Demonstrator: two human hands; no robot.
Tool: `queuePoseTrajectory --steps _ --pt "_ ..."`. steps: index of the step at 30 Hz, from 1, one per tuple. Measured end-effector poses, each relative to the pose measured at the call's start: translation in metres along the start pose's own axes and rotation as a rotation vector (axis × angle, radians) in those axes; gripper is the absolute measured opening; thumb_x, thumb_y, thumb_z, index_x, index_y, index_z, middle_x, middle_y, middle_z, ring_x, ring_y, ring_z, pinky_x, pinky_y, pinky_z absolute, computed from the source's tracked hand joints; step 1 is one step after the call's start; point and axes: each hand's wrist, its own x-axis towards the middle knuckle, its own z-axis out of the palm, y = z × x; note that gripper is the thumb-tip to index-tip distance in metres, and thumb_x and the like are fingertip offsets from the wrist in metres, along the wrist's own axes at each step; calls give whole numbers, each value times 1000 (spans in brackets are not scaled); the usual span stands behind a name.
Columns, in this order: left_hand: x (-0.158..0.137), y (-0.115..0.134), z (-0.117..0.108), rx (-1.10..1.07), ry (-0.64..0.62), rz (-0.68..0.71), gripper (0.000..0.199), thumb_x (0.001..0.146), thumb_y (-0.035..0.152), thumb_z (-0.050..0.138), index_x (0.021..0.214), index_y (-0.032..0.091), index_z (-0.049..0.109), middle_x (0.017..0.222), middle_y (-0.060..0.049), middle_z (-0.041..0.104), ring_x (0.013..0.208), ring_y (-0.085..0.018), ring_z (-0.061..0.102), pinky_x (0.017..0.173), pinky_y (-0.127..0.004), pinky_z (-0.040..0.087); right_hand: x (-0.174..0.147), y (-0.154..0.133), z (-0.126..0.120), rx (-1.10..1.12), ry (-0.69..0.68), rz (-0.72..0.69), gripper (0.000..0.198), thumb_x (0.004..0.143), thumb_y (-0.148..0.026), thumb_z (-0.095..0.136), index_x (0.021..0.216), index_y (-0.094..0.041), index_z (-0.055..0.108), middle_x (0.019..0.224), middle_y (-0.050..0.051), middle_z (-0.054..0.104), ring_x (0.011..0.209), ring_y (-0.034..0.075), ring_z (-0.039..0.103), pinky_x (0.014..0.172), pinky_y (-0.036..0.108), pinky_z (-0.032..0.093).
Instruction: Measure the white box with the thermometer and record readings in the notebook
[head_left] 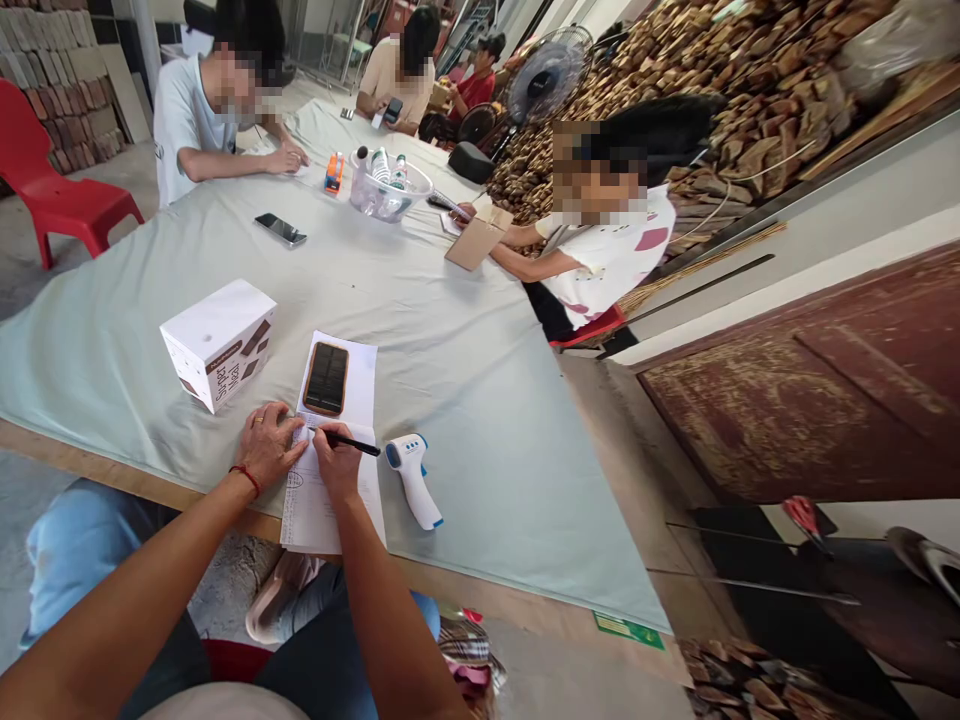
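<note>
The right hand (339, 468) has its fingers closed around a black pen (358, 441), which lies low across an open paper booklet (330, 520) at the near edge of the tabletop (480, 400). The left hand (268, 447) is loose and grips nothing, its fingers spread over the booklet's left side. Handwriting covers part of the lower page.

Several things crowd the writing spot. A dark device with an orange rim (326, 378) lies on the upper page and covers much of it. A white and blue handheld thermometer (415, 485) lies just right of the booklet, its head near the pen's back end. Beyond the left hand stands a white box (202, 335) with brown print.

Farther off lie 1 phone (280, 230), an orange carton (334, 174) and a clear basket (367, 200) holding bottles (381, 165). Around the far part sit 4 other people; the 1 at the right has a hand at an open cardboard box (474, 240). Behind are a standing fan (536, 90) and a heap of wood pieces (750, 70); a red chair (60, 185) stands at the left.
</note>
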Motion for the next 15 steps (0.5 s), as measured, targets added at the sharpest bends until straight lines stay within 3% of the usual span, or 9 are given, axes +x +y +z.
queuePoseTrajectory --steps 15 --pt "0 -1 -1 -12 -2 3 26 81 34 69 106 26 68 118 -10 56 113 -27 52 105 -47 40 0 2 1 -31 41 -11 17 75 -37 52 72 -21 58 65 -1 61 66 17 55 68 31 49"
